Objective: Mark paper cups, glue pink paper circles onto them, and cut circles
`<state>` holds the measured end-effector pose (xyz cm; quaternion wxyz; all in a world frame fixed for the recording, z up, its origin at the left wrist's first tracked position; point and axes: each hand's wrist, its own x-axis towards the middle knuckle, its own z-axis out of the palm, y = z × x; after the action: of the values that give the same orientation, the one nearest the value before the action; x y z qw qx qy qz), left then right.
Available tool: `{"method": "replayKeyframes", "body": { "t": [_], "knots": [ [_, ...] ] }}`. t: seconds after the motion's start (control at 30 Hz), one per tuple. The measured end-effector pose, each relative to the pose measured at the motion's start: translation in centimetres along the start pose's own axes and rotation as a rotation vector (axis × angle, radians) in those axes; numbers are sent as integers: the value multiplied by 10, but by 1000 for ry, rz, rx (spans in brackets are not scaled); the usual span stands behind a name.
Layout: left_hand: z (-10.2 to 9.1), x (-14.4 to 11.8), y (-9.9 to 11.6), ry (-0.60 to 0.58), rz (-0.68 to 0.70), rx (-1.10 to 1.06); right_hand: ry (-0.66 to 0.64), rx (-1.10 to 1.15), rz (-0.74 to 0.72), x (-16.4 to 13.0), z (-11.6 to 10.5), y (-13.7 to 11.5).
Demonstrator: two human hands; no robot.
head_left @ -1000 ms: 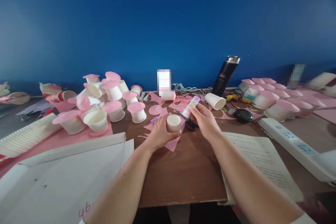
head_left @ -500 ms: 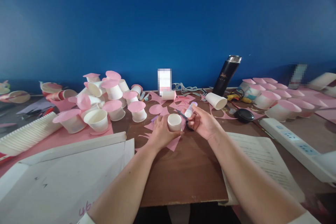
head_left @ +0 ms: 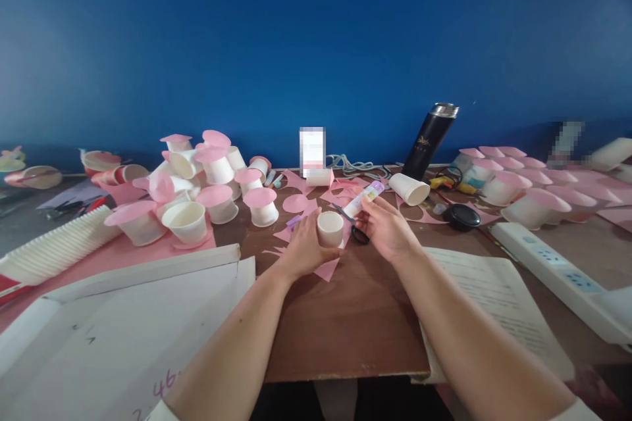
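The left hand (head_left: 302, 248) grips a cup (head_left: 330, 228) on the table (head_left: 345, 322); the right hand (head_left: 388, 227) clasps a glue stick (head_left: 363, 198) just beside it (scissors (head_left: 353, 226) underneath).

I count two hands, the left hand (head_left: 302, 251) and the right hand (head_left: 388, 229); one glue stick (head_left: 364, 198); one pair of scissors (head_left: 354, 226); one black flask (head_left: 431, 140); one power strip (head_left: 553, 267); one stack of nested cups (head_left: 49, 249); paper cups too many to count exactly.
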<state>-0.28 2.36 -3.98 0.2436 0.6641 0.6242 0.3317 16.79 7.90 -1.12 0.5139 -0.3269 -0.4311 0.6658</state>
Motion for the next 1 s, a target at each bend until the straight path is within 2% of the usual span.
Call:
{"method": "replayKeyframes", "body": {
  "t": [0.17, 0.4, 0.63, 0.9, 1.0],
  "knots": [
    [6, 1, 2, 95, -5, 57, 3, -168, -85, 1, -2, 7],
    [9, 3, 0, 121, 39, 94, -74, -489, -305, 3, 0, 13],
    [8, 3, 2, 115, 33, 94, -23, -735, -372, 2, 0, 8],
    [7, 2, 2, 102, 18, 77, 91, -914, -381, 3, -3, 9],
    [7, 1, 1, 108, 10, 61, 138, -914, -381, 4, -6, 9]
  ]
}}
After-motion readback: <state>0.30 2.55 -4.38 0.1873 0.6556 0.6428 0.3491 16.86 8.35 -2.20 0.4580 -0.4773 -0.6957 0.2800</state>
